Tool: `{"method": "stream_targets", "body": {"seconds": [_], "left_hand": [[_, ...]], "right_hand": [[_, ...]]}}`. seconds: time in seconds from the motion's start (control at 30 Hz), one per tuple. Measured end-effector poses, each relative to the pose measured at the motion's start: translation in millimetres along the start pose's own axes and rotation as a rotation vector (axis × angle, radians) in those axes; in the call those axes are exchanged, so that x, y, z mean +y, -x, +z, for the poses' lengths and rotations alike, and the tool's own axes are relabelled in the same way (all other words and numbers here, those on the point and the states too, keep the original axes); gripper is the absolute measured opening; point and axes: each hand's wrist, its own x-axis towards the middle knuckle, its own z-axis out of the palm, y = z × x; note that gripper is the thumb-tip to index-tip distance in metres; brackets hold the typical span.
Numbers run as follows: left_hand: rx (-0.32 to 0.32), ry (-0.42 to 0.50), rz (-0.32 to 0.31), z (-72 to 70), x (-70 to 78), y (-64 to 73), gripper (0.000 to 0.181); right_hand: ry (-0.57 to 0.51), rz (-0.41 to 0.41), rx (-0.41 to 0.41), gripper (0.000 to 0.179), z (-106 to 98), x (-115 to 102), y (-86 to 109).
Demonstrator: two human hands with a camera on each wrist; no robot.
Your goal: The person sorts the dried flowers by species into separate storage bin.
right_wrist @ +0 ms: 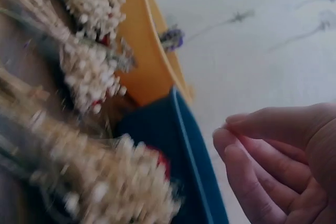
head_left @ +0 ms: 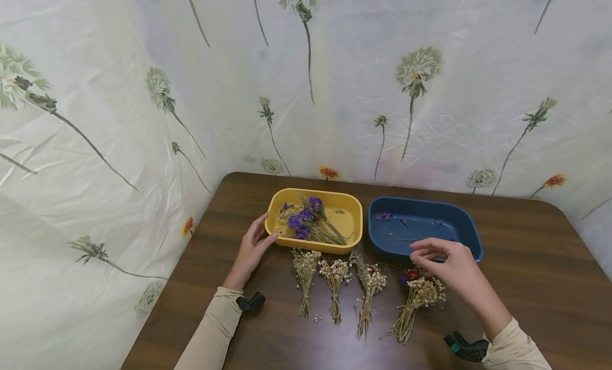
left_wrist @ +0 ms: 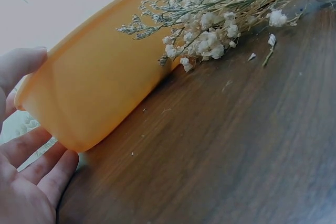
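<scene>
At the yellow tray's (head_left: 313,245) left front corner, my left hand (head_left: 249,254) holds on, with its thumb over the rim and fingers against the outer wall. A bundle of purple dried flowers (head_left: 302,221) lies inside that tray. My right hand (head_left: 451,263) hovers above the front edge of the blue tray (head_left: 466,221) and a dried bouquet (head_left: 423,293) with cream, red and purple blooms. Loosely bent, its thumb and fingertips (right_wrist: 226,132) come close together in the right wrist view, with nothing visible between them.
Three small tied bunches, the left bunch (head_left: 306,277), middle bunch (head_left: 336,279) and right bunch (head_left: 370,290), lie before the trays. Loose purple petals (head_left: 384,216) and stem bits sit in the blue tray. A flower-printed curtain (head_left: 344,120) hangs behind the wooden table (head_left: 530,253).
</scene>
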Motion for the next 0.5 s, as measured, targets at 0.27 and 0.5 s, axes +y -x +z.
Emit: {"method": "stream_targets", "body": {"seconds": [0.27,0.5], "left_hand": [[-0.009,0.001,-0.009,0.3,-2.0,-0.7,0.065],[-0.004,-0.007,-0.005,-1.2,-0.6,0.2,0.065]], "right_hand": [[-0.112,0.128,0.076,0.037,-1.4,36.8,30.0],[-0.181,0.285,0.097,0.04,-2.6,70.0,49.4]]}}
